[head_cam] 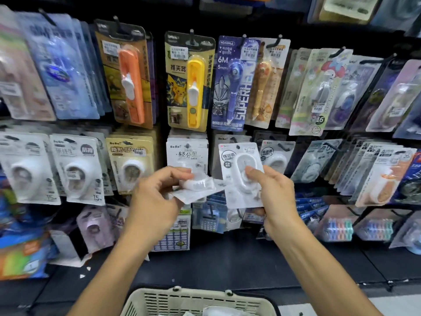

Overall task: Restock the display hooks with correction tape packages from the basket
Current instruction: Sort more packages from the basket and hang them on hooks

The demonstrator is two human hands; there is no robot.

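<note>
Closest to us, at the bottom edge, is a cream plastic basket (200,301). Only its back rim shows; the rest is cut off, and the white things inside it are too blurry to name. Above the basket, two bare arms reach up toward the display wall. The left hand (157,197) has its fingers curled around a clear, flat correction tape pack (197,187) that lies tilted almost on its side; the fingers cover part of it, so its label cannot be read. The right hand (272,195) pinches a second white correction tape pack (241,172) and holds it upright, thumb on the front over the white oval bubble. The lower part of that pack is hidden by the hand. The two packs sit just beside each other, above the basket and in front of the wall. Behind the hands, more white packs hang in a row on black hooks (283,147), some half hidden by the held pack. Higher up from the basket hang a yellow pusher pack (190,80) and an orange one (127,76). The packs far to the left and right of the basket are smeared and bent by the wide lens, so their words are hard to make out. The top row is cut off.
</note>
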